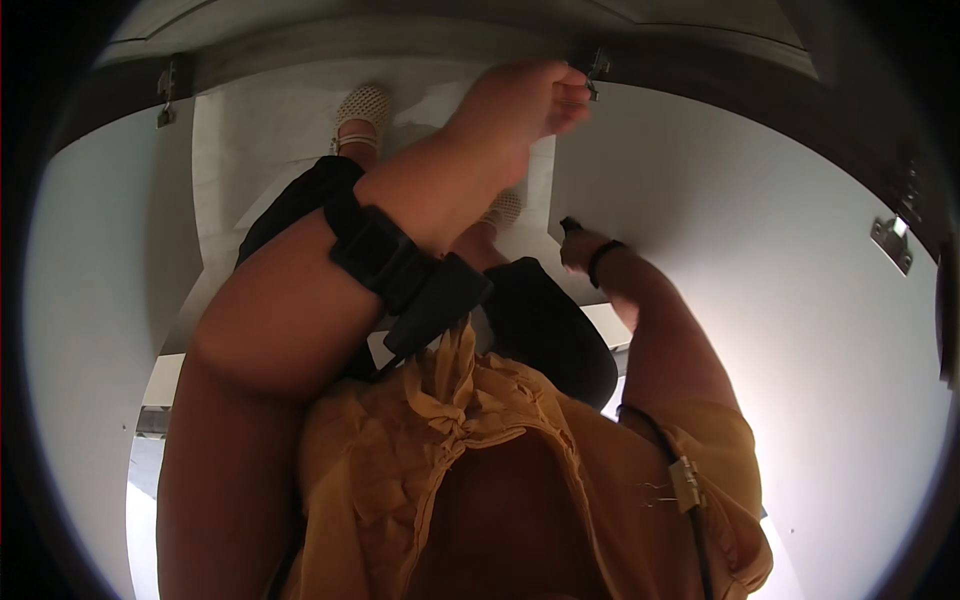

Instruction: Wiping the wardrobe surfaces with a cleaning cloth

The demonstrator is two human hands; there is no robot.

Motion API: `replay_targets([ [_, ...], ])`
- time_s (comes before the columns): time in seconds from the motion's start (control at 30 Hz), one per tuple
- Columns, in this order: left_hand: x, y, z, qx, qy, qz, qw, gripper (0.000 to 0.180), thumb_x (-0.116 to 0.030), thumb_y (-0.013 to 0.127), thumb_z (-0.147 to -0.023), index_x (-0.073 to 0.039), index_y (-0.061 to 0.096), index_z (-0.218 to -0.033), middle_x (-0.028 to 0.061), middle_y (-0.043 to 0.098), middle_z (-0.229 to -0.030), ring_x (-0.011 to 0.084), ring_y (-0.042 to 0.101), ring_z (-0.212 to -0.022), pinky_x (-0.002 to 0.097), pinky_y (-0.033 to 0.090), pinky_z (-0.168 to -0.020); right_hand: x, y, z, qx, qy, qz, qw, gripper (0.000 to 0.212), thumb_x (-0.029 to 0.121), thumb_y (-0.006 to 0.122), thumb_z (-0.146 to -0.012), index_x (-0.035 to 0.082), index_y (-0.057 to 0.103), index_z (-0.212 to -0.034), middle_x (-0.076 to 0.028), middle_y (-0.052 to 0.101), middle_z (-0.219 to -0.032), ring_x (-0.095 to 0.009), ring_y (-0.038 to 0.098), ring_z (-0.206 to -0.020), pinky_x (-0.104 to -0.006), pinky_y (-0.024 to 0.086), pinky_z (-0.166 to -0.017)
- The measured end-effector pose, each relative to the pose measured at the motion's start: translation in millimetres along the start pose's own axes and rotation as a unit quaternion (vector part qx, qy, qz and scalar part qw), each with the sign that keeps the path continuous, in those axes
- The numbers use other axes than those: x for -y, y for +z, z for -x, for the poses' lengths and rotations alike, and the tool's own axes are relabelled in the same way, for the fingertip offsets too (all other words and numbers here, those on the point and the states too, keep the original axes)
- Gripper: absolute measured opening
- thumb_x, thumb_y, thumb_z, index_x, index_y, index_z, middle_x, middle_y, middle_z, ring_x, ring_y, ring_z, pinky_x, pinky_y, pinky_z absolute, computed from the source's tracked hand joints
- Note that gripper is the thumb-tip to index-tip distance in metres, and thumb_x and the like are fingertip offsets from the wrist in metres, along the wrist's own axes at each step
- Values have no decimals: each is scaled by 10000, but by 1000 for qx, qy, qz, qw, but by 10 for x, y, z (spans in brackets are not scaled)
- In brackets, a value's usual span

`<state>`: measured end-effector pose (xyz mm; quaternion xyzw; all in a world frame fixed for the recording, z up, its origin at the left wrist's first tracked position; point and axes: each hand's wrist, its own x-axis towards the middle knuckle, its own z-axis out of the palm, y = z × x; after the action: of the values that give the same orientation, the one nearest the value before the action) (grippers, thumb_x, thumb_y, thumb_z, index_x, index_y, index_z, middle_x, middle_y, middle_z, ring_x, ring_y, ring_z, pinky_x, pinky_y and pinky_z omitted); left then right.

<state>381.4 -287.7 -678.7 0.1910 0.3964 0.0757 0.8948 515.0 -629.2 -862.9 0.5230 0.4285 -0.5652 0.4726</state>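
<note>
My left hand [562, 103] reaches across, far up and right of centre, with its fingers curled together beside a metal hinge [598, 72]. Whether they grip part of the hinge is hidden. Lower and to the right, my right hand [586, 250] is closed round a small black object [570, 225] that pokes out past the fingers; its kind does not show. This hand is close to a large white door panel [700, 190]. A black device [385, 262] is strapped to my left forearm, and a black band [604, 260] circles my right wrist.
Another white panel [90, 300] stands at the left, with a hinge [167, 105] at its top. A further hinge [892, 245] sits on the right panel. A dark frame [400, 45] crosses the far side. Below are my woven shoes [362, 108] on a pale floor [250, 140].
</note>
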Motion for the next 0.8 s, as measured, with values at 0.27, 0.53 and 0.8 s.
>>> replay_targets([
  [0.27,-126,135,40,16,-10,12,1000,325,-250,513,-975,22,624,-1115,128,673,-1071,225,643,-1009,334,496,-922,-729,-1232,148,-388,13,154,909,239,163,499,-917,90,695,-1033,-90,639,-1098,-263,580,-1101,-365,458,-980],
  [0.53,-102,84,47,14,4,23,1000,319,-238,518,-977,39,621,-1097,135,669,-1046,241,649,-997,335,501,-934,-770,-2041,729,-560,92,158,808,222,121,522,-894,62,658,-1059,-95,596,-1124,-284,561,-1097,-373,466,-965],
  [0.8,59,19,-293,54,15,115,992,219,-236,555,-937,-33,638,-943,92,676,-901,210,646,-854,331,530,-800,-640,-791,696,-500,18,90,861,267,97,522,-895,68,607,-1146,-136,589,-1235,-299,537,-1192,-382,422,-1045],
])
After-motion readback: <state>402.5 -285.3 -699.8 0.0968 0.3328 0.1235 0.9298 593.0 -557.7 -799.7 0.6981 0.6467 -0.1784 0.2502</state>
